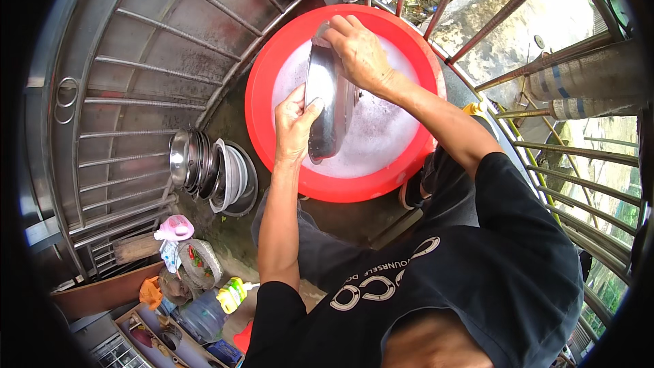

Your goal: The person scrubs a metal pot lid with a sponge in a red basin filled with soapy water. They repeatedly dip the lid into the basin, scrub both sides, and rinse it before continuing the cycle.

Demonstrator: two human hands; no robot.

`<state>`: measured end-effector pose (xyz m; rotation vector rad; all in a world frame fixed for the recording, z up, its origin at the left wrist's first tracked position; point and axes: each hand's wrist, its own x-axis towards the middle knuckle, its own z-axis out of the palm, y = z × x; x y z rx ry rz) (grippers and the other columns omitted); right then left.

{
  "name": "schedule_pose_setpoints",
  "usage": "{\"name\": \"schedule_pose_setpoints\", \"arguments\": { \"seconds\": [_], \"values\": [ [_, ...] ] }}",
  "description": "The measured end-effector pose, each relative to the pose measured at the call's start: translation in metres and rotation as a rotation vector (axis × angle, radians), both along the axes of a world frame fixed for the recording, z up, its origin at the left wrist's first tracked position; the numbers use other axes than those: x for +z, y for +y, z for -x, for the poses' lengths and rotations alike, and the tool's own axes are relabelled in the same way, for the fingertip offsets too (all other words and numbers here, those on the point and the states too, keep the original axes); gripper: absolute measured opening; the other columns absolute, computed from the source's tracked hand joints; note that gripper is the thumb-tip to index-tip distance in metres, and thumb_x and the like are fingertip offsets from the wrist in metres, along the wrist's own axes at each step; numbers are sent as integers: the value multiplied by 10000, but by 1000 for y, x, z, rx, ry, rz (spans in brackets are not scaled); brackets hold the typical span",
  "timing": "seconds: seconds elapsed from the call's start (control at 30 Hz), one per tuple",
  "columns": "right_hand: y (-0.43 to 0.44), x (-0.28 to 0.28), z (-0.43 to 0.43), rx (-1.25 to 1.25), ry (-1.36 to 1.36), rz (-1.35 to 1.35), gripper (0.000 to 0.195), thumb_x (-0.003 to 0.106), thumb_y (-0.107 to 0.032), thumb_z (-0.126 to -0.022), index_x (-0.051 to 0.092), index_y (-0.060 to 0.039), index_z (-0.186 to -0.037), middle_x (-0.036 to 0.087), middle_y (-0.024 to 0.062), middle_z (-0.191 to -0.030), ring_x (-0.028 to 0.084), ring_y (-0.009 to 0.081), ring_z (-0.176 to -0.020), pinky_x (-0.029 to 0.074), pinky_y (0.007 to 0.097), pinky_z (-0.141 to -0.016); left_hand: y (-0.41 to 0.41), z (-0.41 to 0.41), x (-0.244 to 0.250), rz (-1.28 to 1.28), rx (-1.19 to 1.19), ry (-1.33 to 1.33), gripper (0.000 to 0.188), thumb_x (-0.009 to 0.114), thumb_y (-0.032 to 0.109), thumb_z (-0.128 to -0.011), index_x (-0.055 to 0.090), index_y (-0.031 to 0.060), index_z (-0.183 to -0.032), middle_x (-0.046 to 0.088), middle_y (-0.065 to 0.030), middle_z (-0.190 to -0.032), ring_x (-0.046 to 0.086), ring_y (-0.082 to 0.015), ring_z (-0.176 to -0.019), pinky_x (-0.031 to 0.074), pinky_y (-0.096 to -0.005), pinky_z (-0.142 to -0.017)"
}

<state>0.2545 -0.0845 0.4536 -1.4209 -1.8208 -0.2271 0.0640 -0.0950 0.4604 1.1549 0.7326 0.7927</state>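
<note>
A large red plastic basin (265,163) of sudsy water (383,128) stands on the floor before me. Over it I hold a shiny metal pan or lid (327,107) on its edge; a small knob or fitting projects from its right side. My left hand (297,125) grips the near left part of the metal piece, thumb on its face. At its far rim, my right hand (355,51) presses a greyish scrubbing pad (320,36) against the metal.
Stacked metal bowls (186,158) and pale basins (230,179) stand on the floor to the left. Metal bars (148,66) line both sides. Lower left are a pink bottle (176,227), a yellow bottle (232,295), a clear plastic jug (202,314) and a wicker basket (207,260).
</note>
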Motion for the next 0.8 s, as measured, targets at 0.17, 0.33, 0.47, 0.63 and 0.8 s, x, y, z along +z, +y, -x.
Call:
{"name": "schedule_pose_setpoints", "arguments": {
  "seconds": [0.17, 0.33, 0.47, 0.63, 0.8],
  "values": [
    [-33, -5, 43, 240, -27, -11, 147, 645, -128, -678, 590, -42, -785, 510, 93, -879, 534, 278, -856, 510, 373, -715, 14, 8, -11, 26, 23, -38, 299, 599, -52, -863, 606, -39, -1162, 660, -34, -1020, 621, -99, -917, 482, -225, -811],
    [-12, 7, 15, 152, 35, -19, 124, 650, -106, -696, 587, -42, -782, 519, 102, -882, 532, 291, -851, 502, 388, -720, 10, 19, -9, 2, -50, 64, 296, 630, -18, -889, 619, -63, -1181, 682, -55, -1020, 635, -97, -895, 492, -232, -810],
    [30, -27, -54, -145, 73, 124, 125, 645, -34, -718, 648, -22, -842, 592, 121, -906, 581, 342, -889, 516, 428, -762, -4, 23, 13, -17, -81, 35, 287, 673, 17, -879, 653, -71, -1152, 703, -90, -1025, 645, -116, -907, 487, -247, -849],
    [24, -17, -38, 62, 195, 23, 264, 662, -19, -744, 713, -75, -998, 575, 111, -863, 588, 343, -852, 517, 440, -758, 6, 33, 5, 47, -66, -5, 302, 665, 2, -876, 642, -63, -1170, 702, -70, -1014, 643, -105, -898, 483, -238, -841],
    [-31, 4, 39, 334, 3, -1, 164, 645, -115, -696, 605, -39, -836, 520, 79, -872, 537, 265, -820, 503, 373, -717, 15, 33, -11, -53, -98, 101, 268, 662, 4, -884, 642, -58, -1144, 686, -34, -990, 626, -82, -894, 477, -224, -827]
  ]
}}
